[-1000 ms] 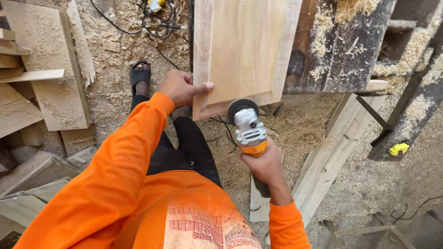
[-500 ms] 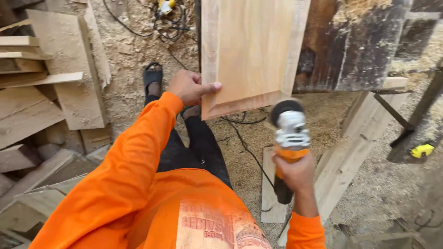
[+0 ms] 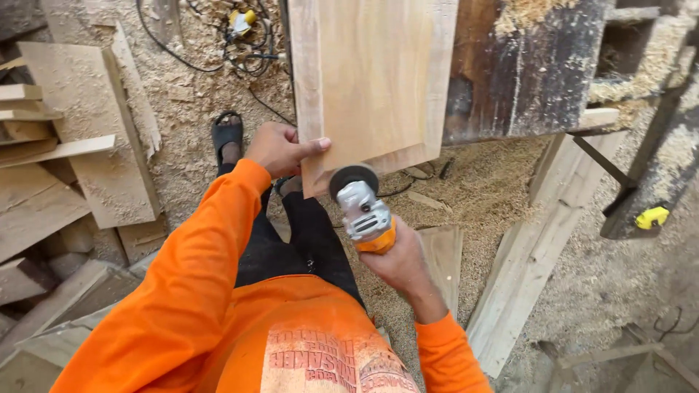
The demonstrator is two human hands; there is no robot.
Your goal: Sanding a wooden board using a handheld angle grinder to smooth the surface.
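Left hand [image 3: 280, 149] clamped on near corner of panel [image 3: 371, 80], which overhangs the table [image 3: 524, 73]. Right hand [image 3: 397, 262] wrapped tight around grinder [image 3: 362, 207], disc at panel's near edge. Best kept flat to the bevel, light pressure, thumb clear of disc.

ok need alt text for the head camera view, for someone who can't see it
Seen from above, a person in an orange long-sleeved top holds an angle grinder in the right hand, its disc at the near edge of a pale wooden panel that the left hand steadies. Sawdust and offcut boards cover the ground around a dark workbench.
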